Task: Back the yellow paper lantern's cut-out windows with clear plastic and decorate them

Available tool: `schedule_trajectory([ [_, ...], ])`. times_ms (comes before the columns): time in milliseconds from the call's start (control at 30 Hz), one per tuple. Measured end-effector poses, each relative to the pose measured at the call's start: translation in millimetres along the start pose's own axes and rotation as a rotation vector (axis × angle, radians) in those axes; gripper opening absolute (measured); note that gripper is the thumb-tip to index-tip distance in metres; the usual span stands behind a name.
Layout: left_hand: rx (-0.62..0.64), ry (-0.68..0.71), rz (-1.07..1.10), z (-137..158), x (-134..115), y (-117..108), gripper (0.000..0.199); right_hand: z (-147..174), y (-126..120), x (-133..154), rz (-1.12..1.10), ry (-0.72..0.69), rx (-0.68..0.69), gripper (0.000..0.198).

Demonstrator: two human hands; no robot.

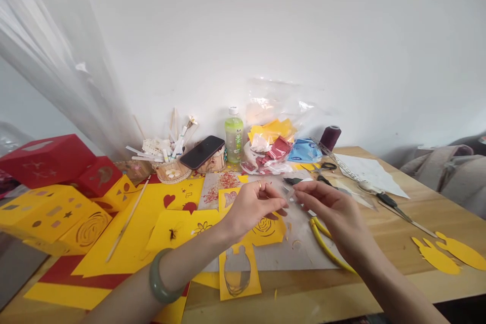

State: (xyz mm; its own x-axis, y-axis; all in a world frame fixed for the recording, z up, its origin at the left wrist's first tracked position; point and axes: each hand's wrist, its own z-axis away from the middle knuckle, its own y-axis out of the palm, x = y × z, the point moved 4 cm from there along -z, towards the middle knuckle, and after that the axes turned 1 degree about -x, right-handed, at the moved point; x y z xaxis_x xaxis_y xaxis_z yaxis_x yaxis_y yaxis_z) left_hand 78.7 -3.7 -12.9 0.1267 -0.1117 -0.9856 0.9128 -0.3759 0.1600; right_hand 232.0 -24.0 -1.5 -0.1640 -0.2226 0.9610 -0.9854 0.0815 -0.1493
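Above the grey work mat [273, 258], my two hands face each other with their fingertips a short gap apart. My left hand [256, 207] has its fingers curled together; what they hold, if anything, is too small to make out. In a pinch, my right hand [334, 207] holds a small clear piece [290, 195], perhaps tape. Under my left hand lies a cut-out yellow card box blank [238, 286] with a rose pattern and a rabbit-shaped opening. Yellow-handled pliers [322, 243] lie beneath my right hand.
Yellow card sheets [132, 243], a wooden stick [127, 220] and yellow [49, 217] and red boxes [49, 157] fill the left. Behind stand a phone [203, 152], green bottle [234, 136] and thread spool [329, 137]. Scissors [326, 166], a glue gun [370, 187] and yellow cut-outs [436, 255] lie right.
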Motion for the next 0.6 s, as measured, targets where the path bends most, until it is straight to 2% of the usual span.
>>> schedule_trajectory([
  [100,0.148,-0.111,-0.061,5.9,4.3,8.5,0.010,1.3,6.7,1.1,0.019,0.030,0.054,0.016],
  [167,0.275,-0.185,-0.105,10.6,8.4,15.2,0.019,2.3,11.5,2.5,0.026,0.057,0.093,0.015],
  [233,0.350,-0.215,-0.122,13.9,12.1,20.2,0.031,3.6,16.3,3.3,0.024,0.087,0.118,0.015],
  [333,0.361,-0.200,-0.115,15.0,16.9,23.9,0.043,5.6,22.7,3.0,-0.002,0.129,0.144,0.017],
  [600,0.356,-0.147,-0.091,15.6,21.8,25.9,0.046,8.9,29.2,-0.8,-0.109,0.206,0.155,0.018],
])
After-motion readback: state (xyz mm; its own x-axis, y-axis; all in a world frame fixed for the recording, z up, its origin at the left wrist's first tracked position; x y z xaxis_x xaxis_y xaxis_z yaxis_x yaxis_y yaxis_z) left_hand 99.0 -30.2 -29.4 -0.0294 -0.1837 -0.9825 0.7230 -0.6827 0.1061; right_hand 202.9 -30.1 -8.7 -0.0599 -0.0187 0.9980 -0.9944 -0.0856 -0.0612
